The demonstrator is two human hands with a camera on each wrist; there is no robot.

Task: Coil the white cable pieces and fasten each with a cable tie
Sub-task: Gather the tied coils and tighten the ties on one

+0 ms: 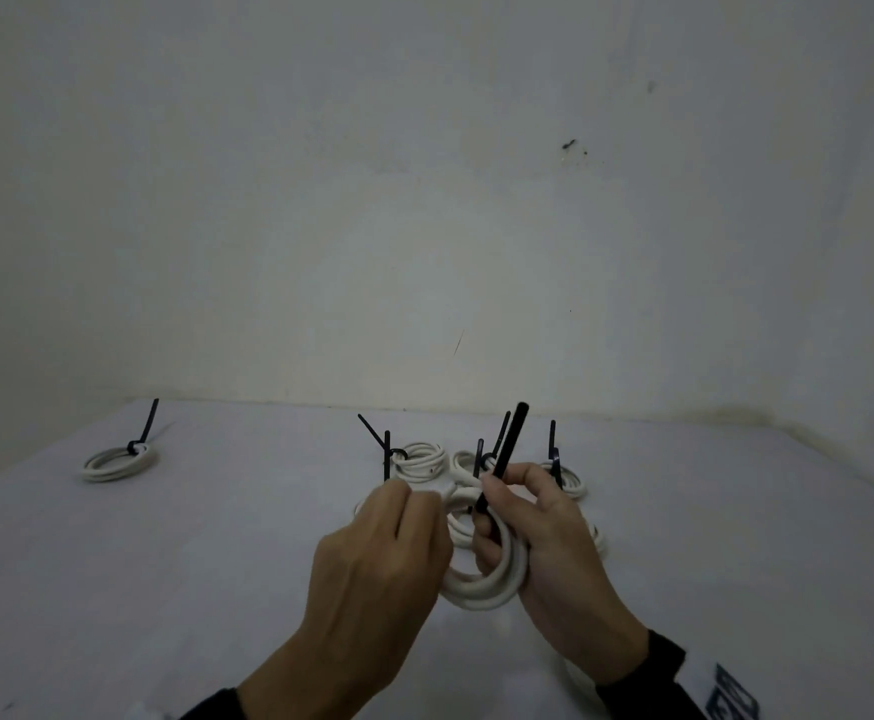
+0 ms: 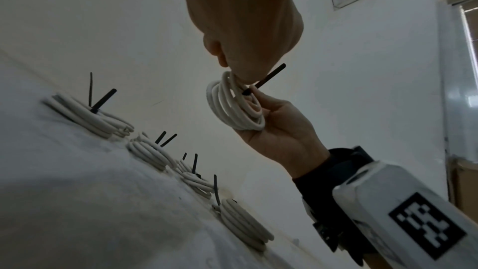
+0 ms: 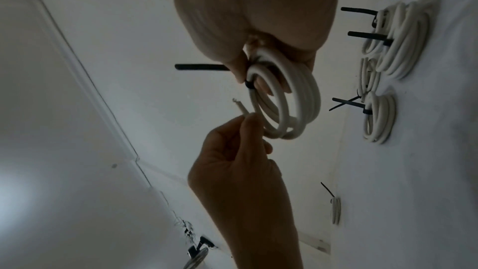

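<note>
Above the white table both hands hold one white cable coil. My right hand grips the coil's right side, fingers through the ring, and holds a black cable tie against it. The tie's tail points up and away. In the right wrist view the tie bands the coil just under the thumb. My left hand pinches the coil's loose cable end between thumb and forefinger. In the left wrist view the coil hangs in the right hand below my left fingers.
Several tied coils with upright black tie tails lie behind the hands: one at the far left, one at centre, one at right. A plain wall rises just behind the table's far edge.
</note>
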